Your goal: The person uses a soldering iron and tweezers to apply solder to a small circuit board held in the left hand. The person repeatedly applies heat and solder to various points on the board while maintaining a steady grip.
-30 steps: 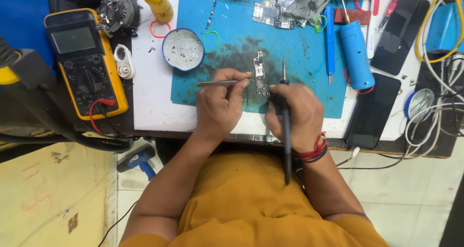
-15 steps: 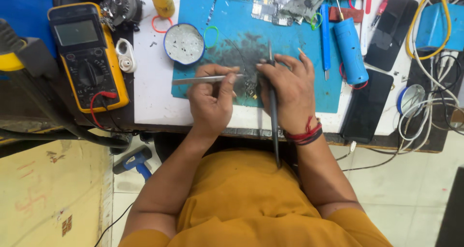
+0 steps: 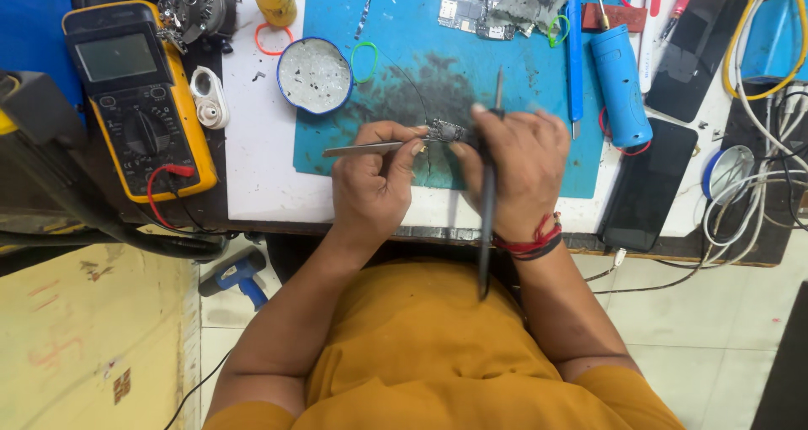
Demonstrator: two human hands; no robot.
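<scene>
Pinching slim metal tweezers (image 3: 370,149) between closed fingers (image 3: 414,147), the left hand (image 3: 370,186) held their tip against a small circuit board (image 3: 448,131) lying on the blue mat (image 3: 353,102) on the desk (image 3: 252,177). The right hand (image 3: 522,173) gripped a long dark probe-like tool (image 3: 488,194) in curled fingers, its point reaching past the board's far side. A yellow multimeter (image 3: 135,102) sat far left, a round white dish (image 3: 314,75) beyond the left hand, and a blue cylinder (image 3: 620,85) to the right.

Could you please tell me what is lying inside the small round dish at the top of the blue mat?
The round dish holds small dark specks scattered on a pale, silvery bottom, too small to identify. Nothing covers it; both hands are lower on the blue mat.
</scene>
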